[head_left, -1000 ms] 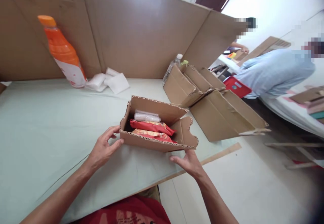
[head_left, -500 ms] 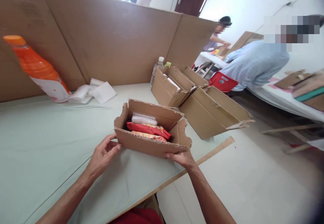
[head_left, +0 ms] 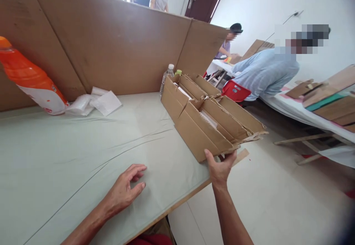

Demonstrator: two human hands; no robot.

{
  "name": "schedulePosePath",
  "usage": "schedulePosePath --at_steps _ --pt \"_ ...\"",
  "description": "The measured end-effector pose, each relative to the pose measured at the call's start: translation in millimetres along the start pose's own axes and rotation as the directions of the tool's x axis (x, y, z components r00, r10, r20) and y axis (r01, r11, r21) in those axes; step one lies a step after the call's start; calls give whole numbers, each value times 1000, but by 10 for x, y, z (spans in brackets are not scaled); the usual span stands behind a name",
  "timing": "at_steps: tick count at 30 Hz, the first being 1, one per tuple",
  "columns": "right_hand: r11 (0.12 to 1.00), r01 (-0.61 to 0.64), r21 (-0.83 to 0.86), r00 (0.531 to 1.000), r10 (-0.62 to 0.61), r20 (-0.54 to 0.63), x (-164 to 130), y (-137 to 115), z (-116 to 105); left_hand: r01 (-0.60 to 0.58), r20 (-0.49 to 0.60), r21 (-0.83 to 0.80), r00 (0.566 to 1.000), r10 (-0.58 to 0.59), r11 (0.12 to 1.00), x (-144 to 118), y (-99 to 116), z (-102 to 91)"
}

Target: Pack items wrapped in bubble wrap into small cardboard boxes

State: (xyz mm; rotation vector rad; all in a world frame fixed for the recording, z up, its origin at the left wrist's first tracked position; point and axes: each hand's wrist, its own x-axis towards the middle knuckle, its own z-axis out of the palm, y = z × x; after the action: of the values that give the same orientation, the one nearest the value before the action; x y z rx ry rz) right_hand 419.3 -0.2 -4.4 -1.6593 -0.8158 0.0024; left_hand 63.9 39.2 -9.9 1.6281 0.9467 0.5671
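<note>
My right hand (head_left: 221,166) grips the near end of an open-topped cardboard box (head_left: 194,130), thumb on its side and fingers at the end wall. The box stands at the table's right, against other open boxes (head_left: 240,115). White contents (head_left: 208,118) show inside it; the red packets are hidden from this angle. Over the bare cloth, my left hand (head_left: 128,184) is empty, with its fingers apart and slightly curled.
An orange bottle (head_left: 39,78) leans at the left beside folded clear plastic packs (head_left: 94,101). A tall cardboard panel (head_left: 116,49) lines the table's back. A clear bottle (head_left: 166,78) stands behind the boxes. Two people sit at tables on the right; another stands behind the panel.
The cardboard box has moved right from the table's middle and turned, now lying alongside the other boxes. My left hand has let go of it; my right hand has moved right with it.
</note>
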Motion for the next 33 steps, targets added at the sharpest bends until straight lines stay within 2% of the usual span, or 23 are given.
schedulePosePath --at_steps 3,5,8,10,12,14,15,17,19,21,23,26,29,31,32,33 --pt "999 4 -45 1000 -4 -4 36 7 43 6 16 31 1000 -7 999 -107 -26 -56" --pt "994 -73 -75 997 74 9 -37 48 -30 7 14 50 1000 -8 999 -193 -44 -106" --pt "975 -206 -83 978 208 20 -325 138 -218 36 -6 85 999 -35 996 -350 -47 -207" --pt "966 -226 -122 970 235 61 -571 173 -327 104 -20 93 995 -102 990 -463 -26 -276" --pt "964 -149 -221 969 187 163 -777 157 -360 182 -41 72 983 -179 981 -565 -1 -333" --pt "961 37 -273 947 54 317 -908 79 -273 235 -70 40 970 -232 971 -644 10 -377" --pt "955 150 -256 918 -38 396 -948 18 -181 249 -82 27 966 -246 968 -676 8 -396" --pt "921 358 -151 814 -229 534 -998 -135 78 258 -98 11 962 -256 966 -734 -5 -432" --pt "859 512 -12 671 -392 630 -1039 -307 385 250 -109 3 963 -248 968 -794 -23 -470" --pt "780 609 145 512 -525 680 -1102 -471 687 249 -133 -9 960 -248 968 -867 -40 -511" --pt "713 643 280 372 -610 700 -1214 -620 956 250 -179 -31 951 -252 968 -956 -59 -552" --pt "654 621 432 207 -669 714 -1486 -831 1283 234 -254 -58 936 -241 970 -1097 -101 -645" --pt "588 571 573 28 -711 702 -1831 -1040 1495 203 -346 -9 918 -194 979 -1243 -152 -920" --pt "530 536 657 -116 -725 679 -2033 -1152 1565 185 -495 94 861 -116 978 -1373 -157 -1288" --pt "501 521 691 -180 -726 663 -2110 -1189 1584 191 -596 171 801 -53 967 -1456 -139 -1529" --pt "477 509 716 -228 -728 647 -2165 -1210 1597 229 -695 269 719 24 936 -1554 -105 -1799"
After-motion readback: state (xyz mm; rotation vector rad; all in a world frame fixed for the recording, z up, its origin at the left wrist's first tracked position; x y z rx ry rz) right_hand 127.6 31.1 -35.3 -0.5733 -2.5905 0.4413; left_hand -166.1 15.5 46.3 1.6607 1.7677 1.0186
